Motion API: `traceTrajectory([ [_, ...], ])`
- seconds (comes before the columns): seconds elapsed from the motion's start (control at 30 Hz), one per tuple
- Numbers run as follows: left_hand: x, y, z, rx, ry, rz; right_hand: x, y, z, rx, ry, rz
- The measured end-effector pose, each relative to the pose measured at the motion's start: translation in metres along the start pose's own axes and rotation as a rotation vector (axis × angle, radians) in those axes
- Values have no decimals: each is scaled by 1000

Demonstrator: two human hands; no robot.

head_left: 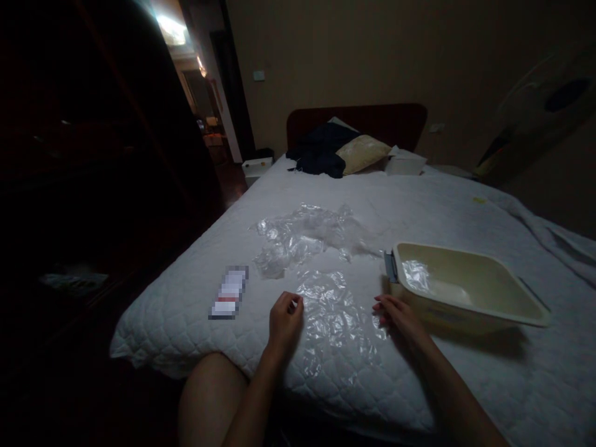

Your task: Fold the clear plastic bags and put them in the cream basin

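Observation:
A clear, crinkled plastic bag (333, 316) lies spread on the white quilted bed between my two hands. My left hand (285, 320) is at its left edge, with fingers curled and the fingertips pinched on what looks like the rim of the plastic. On the other side, my right hand (398, 315) hovers beside the bag's right edge; its fingers are stretched and slightly apart, and I see nothing in them. Farther up the bed, more clear plastic bags (307, 230) lie in a loose, overlapping heap.
A cream plastic tub (465, 316) with grey handles stands right of my right hand, a piece of clear plastic (416, 275) inside it. A blurred-out phone-like object (229, 293) lies at left. Dark clothing (323, 149), a pillow (363, 154) and a white box (406, 164) sit by the headboard.

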State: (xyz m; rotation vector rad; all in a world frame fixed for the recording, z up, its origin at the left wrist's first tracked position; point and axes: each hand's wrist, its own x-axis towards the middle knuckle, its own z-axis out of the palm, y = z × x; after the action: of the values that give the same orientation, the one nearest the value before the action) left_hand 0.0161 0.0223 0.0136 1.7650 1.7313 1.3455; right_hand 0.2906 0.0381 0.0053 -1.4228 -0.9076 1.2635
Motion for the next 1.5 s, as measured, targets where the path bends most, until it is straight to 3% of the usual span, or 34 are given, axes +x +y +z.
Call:
traceTrajectory([
  [0.17, -20, 50, 17, 159, -278, 304, -4, 13, -21, 19, 25, -83],
  [0.27, -36, 81, 44, 346, -510, 512, -7, 20, -25, 124, 6, -117],
  [0.33, -46, 99, 67, 459, -595, 590, -7, 22, -27, 196, -13, -119],
  [0.4, -53, 112, 89, 536, -647, 628, -7, 22, -29, 262, -27, -100],
  [0.5, -59, 125, 114, 658, -669, 566, -7, 23, -33, 351, -23, -78],
  [0.67, -61, 135, 129, 725, -724, 483, -8, 28, -34, 385, -1, -86],
  [0.9, -64, 141, 134, 736, -701, 449, -8, 27, -33, 361, 23, -117],
  [1.07, -53, 138, 115, 547, -604, 400, -9, 27, -31, 375, 48, -122],
  [1.3, -25, 103, 82, 29, -288, -34, -9, 26, -29, 358, 53, -133],
  [1.4, -17, 84, 72, -63, -236, -190, -10, 26, -28, 322, 56, -141],
  [1.5, -16, 74, 62, -38, -222, -238, -9, 26, -28, 297, 56, -148],
])
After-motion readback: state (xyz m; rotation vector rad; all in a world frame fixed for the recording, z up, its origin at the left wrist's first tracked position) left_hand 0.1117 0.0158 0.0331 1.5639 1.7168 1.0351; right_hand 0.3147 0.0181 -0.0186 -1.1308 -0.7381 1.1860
